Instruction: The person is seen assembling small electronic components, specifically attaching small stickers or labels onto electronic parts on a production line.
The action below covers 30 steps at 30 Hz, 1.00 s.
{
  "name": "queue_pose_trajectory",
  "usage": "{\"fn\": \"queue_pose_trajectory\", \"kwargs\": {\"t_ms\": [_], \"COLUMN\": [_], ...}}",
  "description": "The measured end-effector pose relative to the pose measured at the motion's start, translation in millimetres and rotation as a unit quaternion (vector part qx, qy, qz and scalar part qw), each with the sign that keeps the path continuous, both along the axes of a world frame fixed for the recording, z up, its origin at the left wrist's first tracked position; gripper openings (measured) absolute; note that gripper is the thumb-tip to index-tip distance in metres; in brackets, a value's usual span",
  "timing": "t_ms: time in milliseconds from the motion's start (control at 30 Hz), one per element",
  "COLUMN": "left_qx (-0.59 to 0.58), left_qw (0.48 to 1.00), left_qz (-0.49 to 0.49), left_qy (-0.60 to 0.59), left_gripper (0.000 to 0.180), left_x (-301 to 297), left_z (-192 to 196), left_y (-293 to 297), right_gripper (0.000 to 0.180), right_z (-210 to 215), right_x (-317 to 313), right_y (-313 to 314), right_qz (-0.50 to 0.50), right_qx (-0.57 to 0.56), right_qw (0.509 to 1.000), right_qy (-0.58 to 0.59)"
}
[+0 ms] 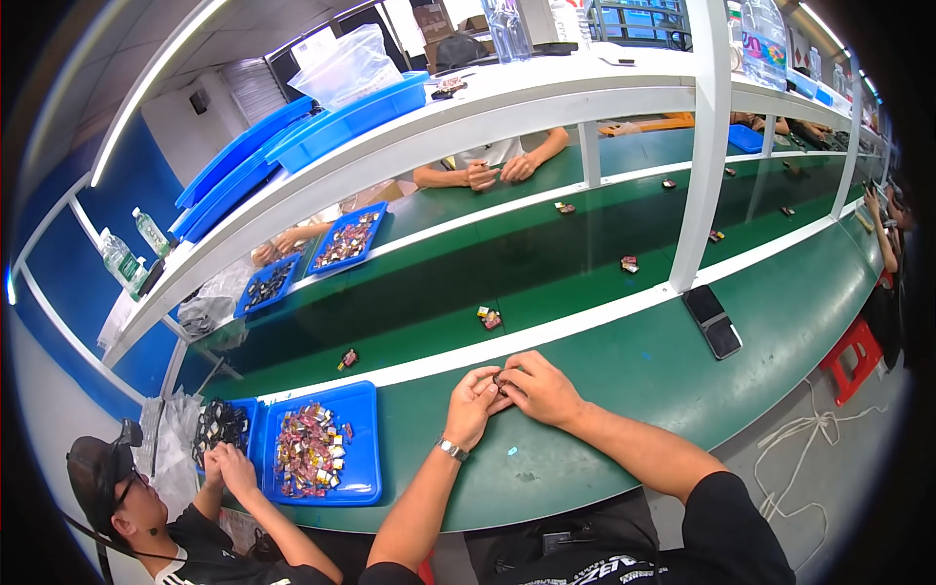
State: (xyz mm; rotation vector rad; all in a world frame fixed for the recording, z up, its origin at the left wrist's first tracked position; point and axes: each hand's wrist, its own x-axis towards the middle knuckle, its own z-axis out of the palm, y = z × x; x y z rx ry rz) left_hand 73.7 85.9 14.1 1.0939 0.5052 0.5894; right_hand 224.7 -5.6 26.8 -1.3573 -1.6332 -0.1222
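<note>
Over the near green bench, my left hand (474, 408) and my right hand (542, 390) meet with fingers closed together. Between their fingertips is a small dark piece (500, 384), mostly covered, so its kind cannot be made out. A watch with a metal band (452, 448) is on my left wrist. To the left of my left forearm, a blue tray (366, 458) holds a heap of small parts (310, 450) in pinkish red, yellow and white. Just beyond my hands, one such small part (489, 318) lies on the green conveyor belt.
A co-worker (146, 507) sits at the left beside a tray of black parts (222, 425). Another person's hands (499, 174) work across the belt. A dark phone (713, 322) lies right of me, near a white post (704, 166). A red stool (854, 359) stands at the right.
</note>
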Motion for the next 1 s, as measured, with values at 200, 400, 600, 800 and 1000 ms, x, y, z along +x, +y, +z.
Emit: {"fn": "queue_pose_trajectory", "kwargs": {"t_ms": [200,400,600,800,1000], "left_qx": [0.003,0.004,0.060,0.129,0.229], "left_qw": [1.000,1.000,0.996,0.986,0.948], "left_qz": [0.003,0.017,0.056,0.083,0.212], "left_qy": [0.000,0.008,0.025,0.071,0.064], "left_gripper": [0.024,0.022,0.018,0.021,0.030], "left_x": [1.9,4.2,8.6,12.0,3.7], "left_z": [1.8,2.7,-2.1,-12.8,-10.1], "left_y": [-2.7,-4.4,-8.2,-5.1,12.6], "right_gripper": [0.013,0.012,0.016,0.024,0.024], "right_z": [-1.9,-4.1,-10.1,-8.3,-0.3], "right_x": [-1.1,-6.0,-0.5,-0.1,25.8], "right_y": [0.9,3.1,3.2,10.0,76.1], "right_qz": [-0.017,-0.037,0.014,0.041,-0.012], "right_qx": [0.009,0.019,0.009,-0.128,-0.175], "right_qw": [1.000,0.999,0.997,0.944,0.931], "right_qy": [-0.013,0.005,0.073,0.302,0.319]}}
